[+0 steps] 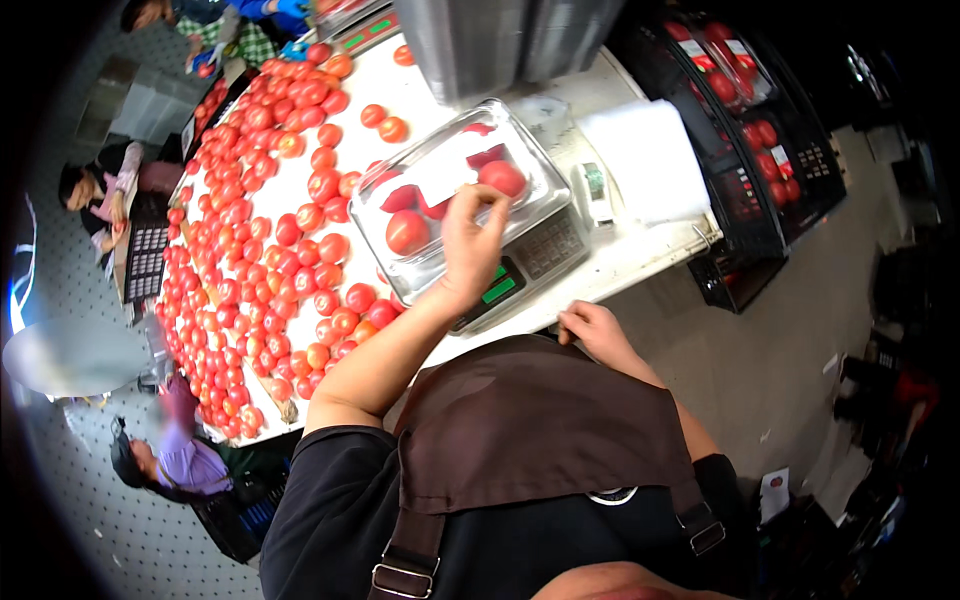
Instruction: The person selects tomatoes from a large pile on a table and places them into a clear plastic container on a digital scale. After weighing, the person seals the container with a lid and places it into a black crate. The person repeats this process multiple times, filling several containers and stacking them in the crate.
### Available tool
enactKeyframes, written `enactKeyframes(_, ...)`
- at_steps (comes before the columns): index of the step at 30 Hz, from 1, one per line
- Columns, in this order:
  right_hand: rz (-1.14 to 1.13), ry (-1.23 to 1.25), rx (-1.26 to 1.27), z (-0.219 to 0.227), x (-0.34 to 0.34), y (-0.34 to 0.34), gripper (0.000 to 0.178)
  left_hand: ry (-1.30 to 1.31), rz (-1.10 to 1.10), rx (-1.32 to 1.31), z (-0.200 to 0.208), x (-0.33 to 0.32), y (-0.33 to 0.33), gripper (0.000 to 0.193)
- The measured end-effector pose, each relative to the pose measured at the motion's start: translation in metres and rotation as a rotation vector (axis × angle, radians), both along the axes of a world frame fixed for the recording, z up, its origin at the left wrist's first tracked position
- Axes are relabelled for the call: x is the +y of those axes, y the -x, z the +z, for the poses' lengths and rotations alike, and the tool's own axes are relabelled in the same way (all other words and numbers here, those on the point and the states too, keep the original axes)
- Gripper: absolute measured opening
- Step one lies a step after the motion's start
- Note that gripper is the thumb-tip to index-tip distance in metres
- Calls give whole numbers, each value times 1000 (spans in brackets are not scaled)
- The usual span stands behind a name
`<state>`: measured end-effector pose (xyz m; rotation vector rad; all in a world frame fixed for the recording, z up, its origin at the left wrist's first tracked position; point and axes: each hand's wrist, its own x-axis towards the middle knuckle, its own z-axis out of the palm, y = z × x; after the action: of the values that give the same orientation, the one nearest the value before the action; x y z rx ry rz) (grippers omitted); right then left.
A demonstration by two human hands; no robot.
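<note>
A clear plastic tray [547,180] with several tomatoes [407,232] in it rests on a digital scale [540,252] with a green-lit display. My left hand [474,240] is over the tray with its fingers closed at the edge of a white paper sheet [440,182]. This sheet lies over part of the tomatoes, and glare hides some of its outline. My right hand [597,332] is low by the table's front edge, close to my brown apron [540,420]. Its fingers are curled, and whatever they may hold is hidden.
Loose tomatoes [270,240] cover the table's left side. Stacked clear trays [470,50] stand at the back. Right of the scale are a small label device [597,190] and a white sheet stack [645,160]. Black crates [750,170] hold packed tomatoes. Other people [185,455] work along the far left.
</note>
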<state>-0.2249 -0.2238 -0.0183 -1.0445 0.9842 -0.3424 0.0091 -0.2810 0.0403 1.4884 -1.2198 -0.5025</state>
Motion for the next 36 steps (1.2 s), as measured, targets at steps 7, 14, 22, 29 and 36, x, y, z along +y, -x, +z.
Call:
enactKeyframes(7,87,-246,-90,-14,-17,-94,26,-183,263,-602,-32,-6,-92,20)
enactKeyframes(14,66,-224,-14,-24,-23,-99,26,-272,603,-511,-13,21,-116,88)
enactKeyframes(22,64,-146,-25,-31,-26,-94,24,-525,413,515,-62,77,-135,63)
enactKeyframes(29,42,-19,15,-1,-52,-93,22,-470,277,1227,-49,65,-121,71)
enactKeyframes(36,56,525,-66,-6,-136,-156,26,-635,27,1580,-7,55,-133,61)
